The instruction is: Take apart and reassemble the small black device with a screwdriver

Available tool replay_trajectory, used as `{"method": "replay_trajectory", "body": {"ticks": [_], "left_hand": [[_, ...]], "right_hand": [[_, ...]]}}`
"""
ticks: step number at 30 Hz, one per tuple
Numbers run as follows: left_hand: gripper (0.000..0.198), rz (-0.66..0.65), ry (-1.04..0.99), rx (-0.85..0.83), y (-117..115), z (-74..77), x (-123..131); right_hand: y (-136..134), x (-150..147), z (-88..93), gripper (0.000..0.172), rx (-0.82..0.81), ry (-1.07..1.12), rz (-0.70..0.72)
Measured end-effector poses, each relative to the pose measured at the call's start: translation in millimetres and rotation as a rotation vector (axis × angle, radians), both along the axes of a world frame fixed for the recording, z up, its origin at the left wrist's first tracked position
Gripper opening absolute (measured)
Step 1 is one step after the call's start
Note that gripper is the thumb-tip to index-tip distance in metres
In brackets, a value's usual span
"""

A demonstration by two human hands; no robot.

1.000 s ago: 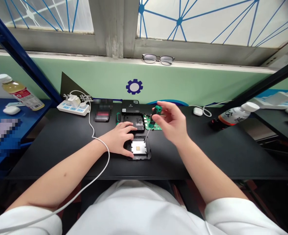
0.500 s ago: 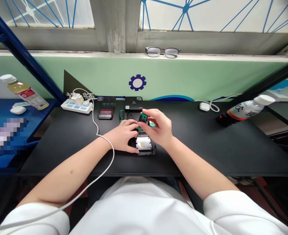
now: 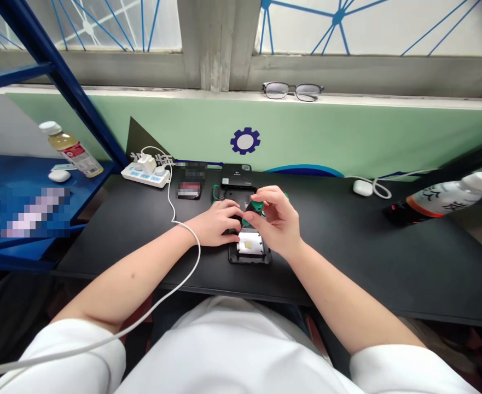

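Note:
My right hand [image 3: 279,219] grips a green-and-black screwdriver [image 3: 257,206] by its handle, held upright over an opened black device casing [image 3: 249,259]. The screwdriver's tip is hidden behind my fingers. Inside the casing lies a white plate with a small gold square [image 3: 248,244]. From the left, my left hand [image 3: 216,223] rests on the casing's side with its fingers stretched out and apart, fingertips close to the screwdriver. Green-handled tools [image 3: 216,193] lie partly hidden beyond my hands. A flat black box [image 3: 236,175] sits behind the casing.
A white power strip [image 3: 146,175] stands at the back left; its white cable [image 3: 197,251] crosses over my left forearm. At right are a white earbud case [image 3: 363,187] and a lying bottle [image 3: 441,198]. Glasses [image 3: 293,90] rest on the sill; another bottle [image 3: 75,153] is at left.
The view has turned a little left, so everything sits further right. My left thumb has drawn back from the casing's near edge. The screwdriver stays in my right hand over the casing.

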State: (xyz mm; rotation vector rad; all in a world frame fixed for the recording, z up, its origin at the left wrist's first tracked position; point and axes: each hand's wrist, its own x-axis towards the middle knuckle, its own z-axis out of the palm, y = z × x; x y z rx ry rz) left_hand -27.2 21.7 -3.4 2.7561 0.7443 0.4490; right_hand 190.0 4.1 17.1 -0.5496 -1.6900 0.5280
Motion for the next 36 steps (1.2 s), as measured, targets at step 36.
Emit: {"method": "replay_trajectory", "body": {"ticks": [36], "left_hand": [[0.007,-0.027,-0.049,0.03,11.6,-10.1,-8.7]], "right_hand": [[-2.7,8.7,7.8,0.025,0.001,-0.024,0.1]]}}
